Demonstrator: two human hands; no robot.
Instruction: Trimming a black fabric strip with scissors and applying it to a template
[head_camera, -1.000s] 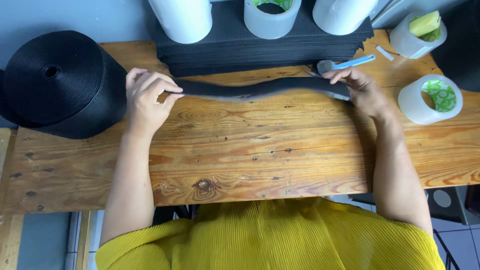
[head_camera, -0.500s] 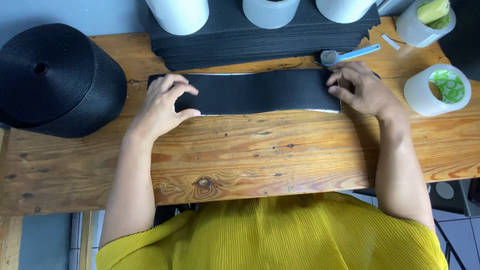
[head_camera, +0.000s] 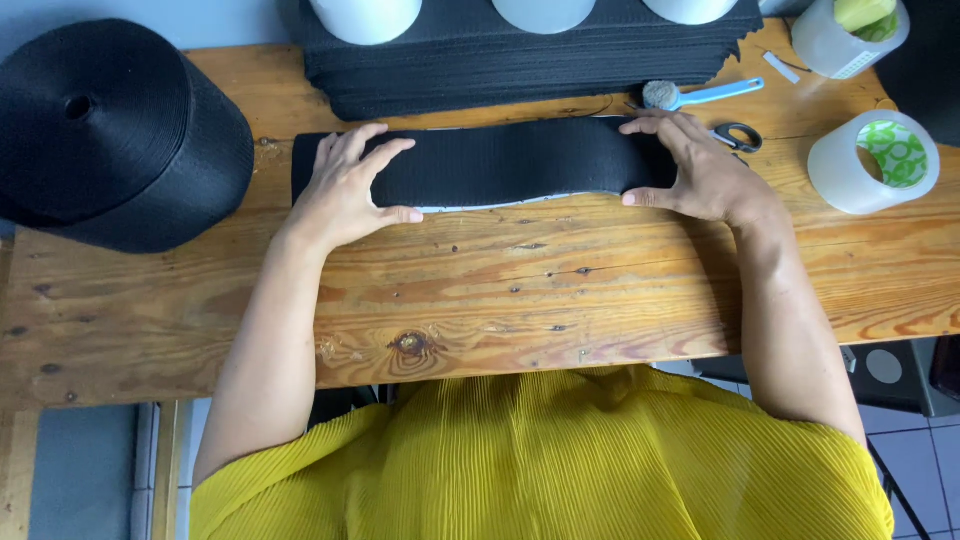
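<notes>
**Now two flat hands are pressing a black strip**

Here the black strip (head_camera: 510, 160) is lying flat on the wooden table (head_camera: 500, 290). The left hand (head_camera: 345, 190) is resting open on its left end, and the right hand (head_camera: 695, 165) is resting open on its right end. Neither hand is gripping; both are just pressing. A clear tub (head_camera: 845, 40) in the far right corner is holding something yellow-green.
</notes>
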